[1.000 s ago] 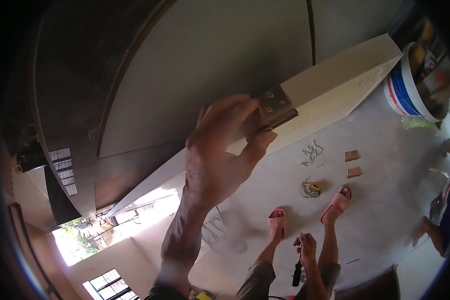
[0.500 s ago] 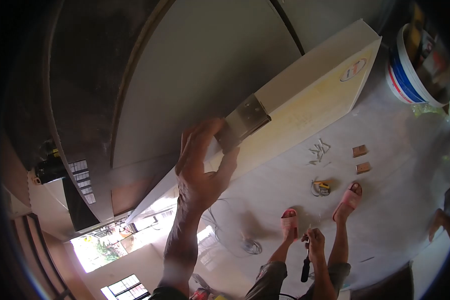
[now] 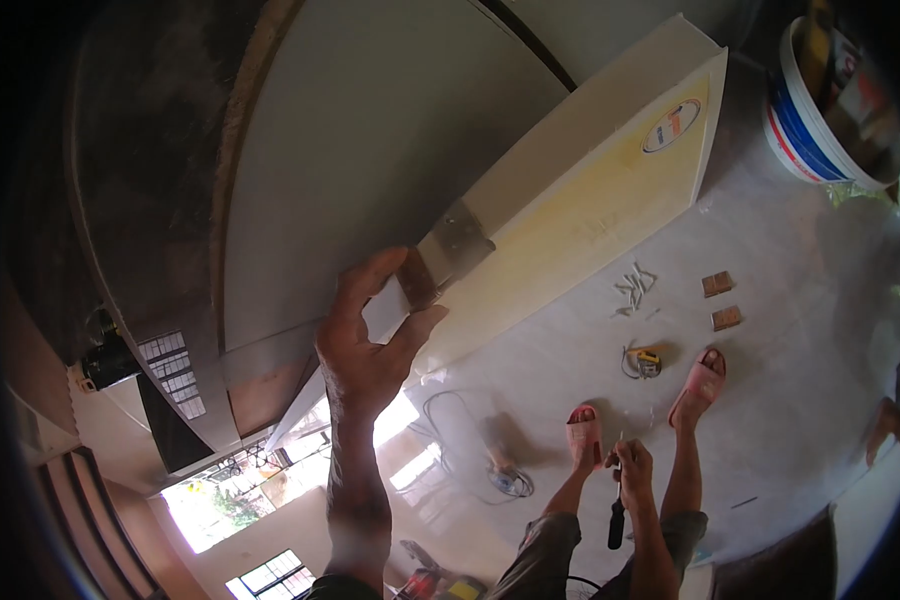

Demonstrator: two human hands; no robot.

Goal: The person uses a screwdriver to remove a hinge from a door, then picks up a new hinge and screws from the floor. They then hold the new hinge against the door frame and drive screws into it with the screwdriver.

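My left hand (image 3: 365, 345) reaches up and pinches a metal hinge (image 3: 452, 243) between thumb and fingers. The hinge, slightly blurred, is against the narrow upper edge of a white door-like panel (image 3: 570, 190) with a round logo sticker. Low in the view, my right hand (image 3: 632, 470) is closed around a screwdriver (image 3: 617, 522), its black handle hanging down and its thin shaft between the fingers. Whether a screw is also in those fingers is too small to tell. Several screws (image 3: 633, 288) and two folded hinges (image 3: 717, 284) lie on the floor.
A yellow and black tape measure (image 3: 645, 362) lies just beyond my feet in pink sandals (image 3: 583, 435). A bucket of tools (image 3: 805, 135) stands at upper right. A tool with a coiled cord (image 3: 510, 480) is on the floor. Another person's foot (image 3: 882, 430) shows at the right edge.
The view has shifted, so the panel and bucket appear farther left and higher. My left hand and the hinge appear farther left too. My right hand still grips the screwdriver.
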